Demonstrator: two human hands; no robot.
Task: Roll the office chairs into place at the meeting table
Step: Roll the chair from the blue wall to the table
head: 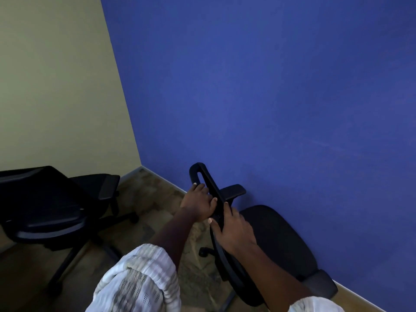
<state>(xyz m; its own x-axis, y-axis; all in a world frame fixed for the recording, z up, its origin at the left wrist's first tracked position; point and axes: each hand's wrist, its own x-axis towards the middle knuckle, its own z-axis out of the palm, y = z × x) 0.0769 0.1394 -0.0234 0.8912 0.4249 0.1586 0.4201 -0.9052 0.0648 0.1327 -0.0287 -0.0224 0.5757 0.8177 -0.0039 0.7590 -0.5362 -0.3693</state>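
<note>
A black office chair [279, 239] stands close against the blue wall, its seat facing the wall and its backrest toward me. Both hands hold the top of its backrest frame. My left hand [198, 202] grips the upper bar near the looped handle, fingers wrapped over it. Just below, my right hand [234, 230] closes around the same backrest edge. A second black office chair [45, 212] sits at the left, apart from my hands. No meeting table is in view.
The blue wall [270, 97] meets a cream wall [56, 86] at a corner behind the chairs. A pale baseboard runs along both walls. Brown patterned floor [157, 199] shows between the two chairs.
</note>
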